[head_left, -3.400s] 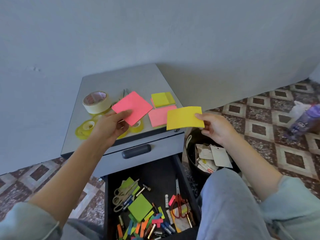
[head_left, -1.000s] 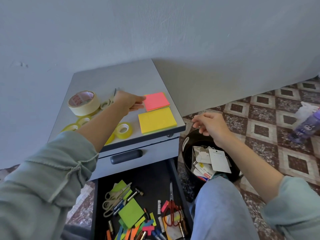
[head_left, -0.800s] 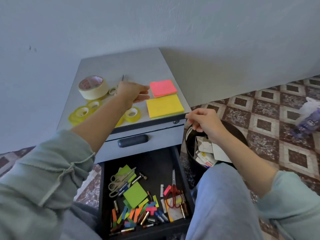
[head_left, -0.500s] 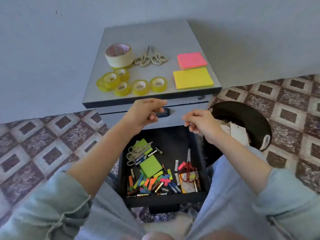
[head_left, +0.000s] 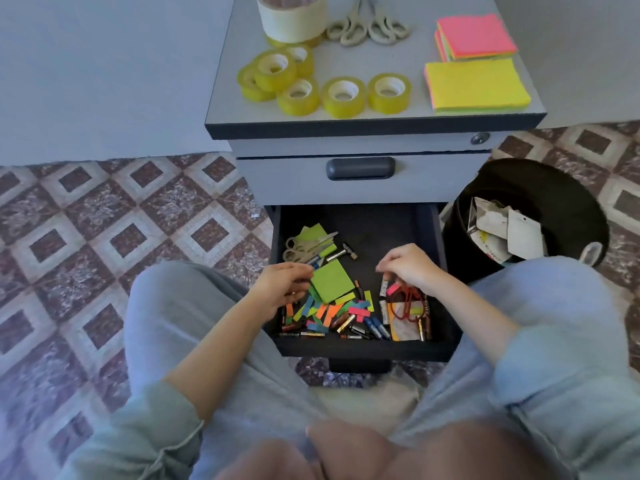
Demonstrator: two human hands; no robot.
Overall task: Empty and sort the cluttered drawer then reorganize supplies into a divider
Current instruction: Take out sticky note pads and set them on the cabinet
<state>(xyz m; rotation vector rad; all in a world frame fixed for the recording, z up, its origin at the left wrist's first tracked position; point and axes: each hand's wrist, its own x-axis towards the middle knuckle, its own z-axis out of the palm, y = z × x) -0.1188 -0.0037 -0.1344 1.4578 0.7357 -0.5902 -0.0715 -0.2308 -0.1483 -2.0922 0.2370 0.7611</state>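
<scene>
The open black drawer [head_left: 363, 351] holds a green sticky pad [head_left: 332, 280], beige scissors [head_left: 304, 249], red scissors [head_left: 405, 304], several coloured paper tabs [head_left: 329, 310] and batteries [head_left: 346, 323]. My left hand [head_left: 282, 284] is inside the drawer, its thumb and fingers curled round the green pad's left edge. Over the red scissors my right hand [head_left: 410, 268] hovers with its fingers loosely curled, the tips just above a white tube [head_left: 383, 289], and I see nothing held in it.
On the grey cabinet top [head_left: 235, 109] lie several yellow tape rolls [head_left: 343, 95], a masking tape roll [head_left: 291, 19], two pairs of scissors [head_left: 367, 27], a pink pad [head_left: 474, 36] and a yellow pad [head_left: 476, 84]. A black bin [head_left: 533, 188] with paper scraps stands right of the drawer. My knees flank the drawer.
Both hands left the cabinet top and dropped into the drawer. My left hand has taken hold of the green pad. The view tilted down onto the drawer.
</scene>
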